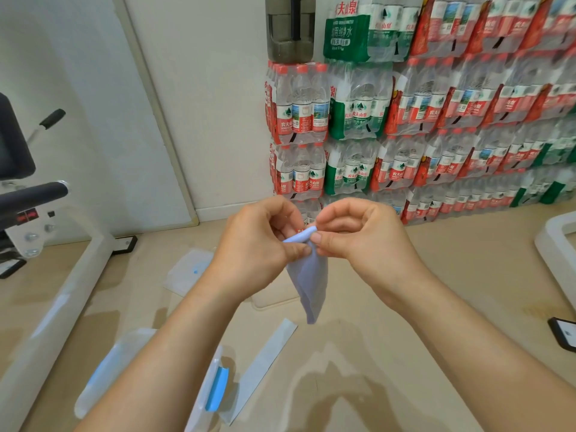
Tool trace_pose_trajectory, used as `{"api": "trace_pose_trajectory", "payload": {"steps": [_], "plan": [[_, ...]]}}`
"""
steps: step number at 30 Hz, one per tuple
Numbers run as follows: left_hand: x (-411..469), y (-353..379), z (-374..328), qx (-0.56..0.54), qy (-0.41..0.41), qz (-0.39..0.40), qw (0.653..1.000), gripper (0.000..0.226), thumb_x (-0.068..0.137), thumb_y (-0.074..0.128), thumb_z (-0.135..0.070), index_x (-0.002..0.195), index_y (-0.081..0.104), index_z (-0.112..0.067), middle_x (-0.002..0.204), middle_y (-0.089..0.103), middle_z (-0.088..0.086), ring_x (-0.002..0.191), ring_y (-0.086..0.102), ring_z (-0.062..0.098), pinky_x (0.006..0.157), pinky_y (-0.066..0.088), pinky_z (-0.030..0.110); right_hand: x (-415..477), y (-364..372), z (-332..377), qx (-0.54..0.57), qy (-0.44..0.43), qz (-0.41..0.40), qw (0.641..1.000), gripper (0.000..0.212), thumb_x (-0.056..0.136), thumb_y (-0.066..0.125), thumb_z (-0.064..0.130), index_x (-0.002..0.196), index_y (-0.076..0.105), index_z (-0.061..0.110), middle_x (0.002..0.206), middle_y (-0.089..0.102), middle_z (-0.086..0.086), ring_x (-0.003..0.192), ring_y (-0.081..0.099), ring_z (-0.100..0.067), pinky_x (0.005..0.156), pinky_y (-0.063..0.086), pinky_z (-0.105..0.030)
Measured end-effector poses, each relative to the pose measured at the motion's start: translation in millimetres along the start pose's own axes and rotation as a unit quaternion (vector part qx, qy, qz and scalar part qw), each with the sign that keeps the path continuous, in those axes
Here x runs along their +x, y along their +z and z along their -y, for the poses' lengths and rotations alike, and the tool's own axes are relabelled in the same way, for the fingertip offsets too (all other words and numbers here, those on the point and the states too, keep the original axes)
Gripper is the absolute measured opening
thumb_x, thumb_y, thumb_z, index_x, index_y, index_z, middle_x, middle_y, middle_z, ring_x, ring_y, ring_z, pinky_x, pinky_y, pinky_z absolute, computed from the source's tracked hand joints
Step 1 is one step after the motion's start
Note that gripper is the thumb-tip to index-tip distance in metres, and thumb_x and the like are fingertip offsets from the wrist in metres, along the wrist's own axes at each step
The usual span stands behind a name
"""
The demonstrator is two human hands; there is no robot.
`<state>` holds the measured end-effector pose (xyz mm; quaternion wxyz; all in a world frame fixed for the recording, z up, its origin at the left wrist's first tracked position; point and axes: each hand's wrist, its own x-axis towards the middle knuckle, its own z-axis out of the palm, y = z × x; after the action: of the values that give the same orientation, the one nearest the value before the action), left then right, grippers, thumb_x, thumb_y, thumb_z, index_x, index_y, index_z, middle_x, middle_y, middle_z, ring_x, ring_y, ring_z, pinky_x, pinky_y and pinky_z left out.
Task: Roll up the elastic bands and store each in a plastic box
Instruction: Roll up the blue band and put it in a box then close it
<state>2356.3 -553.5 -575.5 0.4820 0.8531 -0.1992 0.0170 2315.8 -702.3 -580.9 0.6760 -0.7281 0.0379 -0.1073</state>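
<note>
I hold a pale lilac elastic band [308, 285] up in front of me over the floor. Its top end is rolled into a small coil between my fingers and the rest hangs straight down. My left hand [258, 244] pinches the coil from the left, and my right hand [355, 238] pinches it from the right. A second flat pale band [265, 366] lies on the floor below. A clear plastic box [215, 385] with a blue latch sits under my left forearm, which hides part of it. Another clear box [187, 269] lies farther back on the left.
Shrink-wrapped packs of water bottles [436, 120] are stacked against the wall ahead and to the right. White exercise equipment [62, 291] stands at the left. A dark phone-like object [564, 336] lies at the right edge, beside a white frame [554, 241].
</note>
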Motion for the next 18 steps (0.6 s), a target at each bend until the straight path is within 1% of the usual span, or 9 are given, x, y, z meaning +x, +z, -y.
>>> {"api": "trace_pose_trajectory", "payload": {"steps": [4,6,8,10,11,13,15,17,18], "plan": [[-1,-2,-4,-0.055,0.016,0.038,0.998,0.038,0.067,0.081,-0.002,0.086,0.064,-0.029,0.063,0.052,-0.001,0.053,0.044,0.007,0.054,0.041,0.02,0,-4,3,0.104,0.053,0.046,0.992,0.029,0.079,0.067,-0.01,0.096,0.058,0.012,0.085,0.072,-0.012,0.063,0.067,-0.017,0.057,0.056,-0.026],[-3,-4,-7,-0.076,0.016,0.074,0.994,0.039,0.066,0.082,-0.005,0.094,0.069,-0.029,0.067,0.054,0.001,0.058,0.048,0.007,0.058,0.044,0.021,0,-8,4,0.138,0.079,0.072,0.985,0.033,0.08,0.064,-0.011,0.102,0.054,0.011,0.089,0.069,-0.018,0.06,0.066,-0.019,0.055,0.054,-0.026],[-6,-9,-12,-0.105,0.005,0.135,0.985,0.044,0.064,0.084,-0.008,0.101,0.07,-0.028,0.074,0.06,-0.003,0.068,0.054,0.009,0.065,0.05,0.024,2,-15,6,0.168,0.096,0.093,0.977,0.036,0.08,0.061,-0.014,0.106,0.051,0.01,0.085,0.068,-0.019,0.061,0.066,-0.02,0.056,0.055,-0.027],[-10,-16,-16,-0.104,0.012,0.171,0.98,0.054,0.059,0.085,-0.009,0.106,0.069,-0.031,0.088,0.065,-0.012,0.08,0.056,0.005,0.072,0.053,0.027,5,-23,8,0.203,0.11,0.115,0.966,0.041,0.076,0.062,-0.012,0.109,0.051,0.01,0.079,0.068,-0.015,0.063,0.065,-0.02,0.057,0.056,-0.026],[-11,-18,-18,-0.1,0.024,0.173,0.98,0.057,0.057,0.085,-0.01,0.107,0.068,-0.032,0.101,0.065,-0.015,0.085,0.056,0.001,0.074,0.053,0.028,5,-26,9,0.217,0.115,0.124,0.961,0.045,0.072,0.064,-0.009,0.11,0.052,0.01,0.078,0.068,-0.014,0.064,0.065,-0.02,0.057,0.056,-0.026],[-13,-20,-24,-0.107,0.044,0.172,0.978,0.056,0.054,0.084,-0.017,0.106,0.068,-0.031,0.118,0.062,-0.018,0.089,0.057,-0.005,0.071,0.051,0.026,6,-31,11,0.225,0.116,0.142,0.957,0.053,0.066,0.068,-0.008,0.113,0.052,0.01,0.077,0.069,-0.013,0.065,0.065,-0.02,0.056,0.055,-0.025],[-15,-19,-28,-0.119,0.054,0.182,0.975,0.051,0.054,0.082,-0.019,0.103,0.071,-0.028,0.109,0.068,-0.012,0.087,0.059,-0.003,0.066,0.047,0.023,5,-32,11,0.222,0.115,0.165,0.954,0.055,0.065,0.069,-0.011,0.113,0.052,0.01,0.076,0.069,-0.013,0.065,0.066,-0.02,0.056,0.055,-0.025],[-17,-18,-31,-0.119,0.061,0.188,0.973,0.047,0.055,0.084,-0.012,0.099,0.073,-0.025,0.09,0.069,-0.002,0.072,0.057,-0.001,0.06,0.045,0.018,4,-31,11,0.222,0.114,0.178,0.952,0.051,0.066,0.065,-0.007,0.112,0.052,0.01,0.077,0.069,-0.015,0.064,0.067,-0.02,0.056,0.055,-0.025],[-18,-18,-32,-0.116,0.064,0.184,0.974,0.046,0.056,0.085,-0.007,0.097,0.073,-0.024,0.081,0.066,-0.003,0.064,0.055,-0.003,0.059,0.045,0.016,4,-31,11,0.22,0.115,0.181,0.952,0.051,0.066,0.064,-0.006,0.113,0.052,0.01,0.078,0.07,-0.015,0.064,0.068,-0.02,0.056,0.055,-0.025]]}}
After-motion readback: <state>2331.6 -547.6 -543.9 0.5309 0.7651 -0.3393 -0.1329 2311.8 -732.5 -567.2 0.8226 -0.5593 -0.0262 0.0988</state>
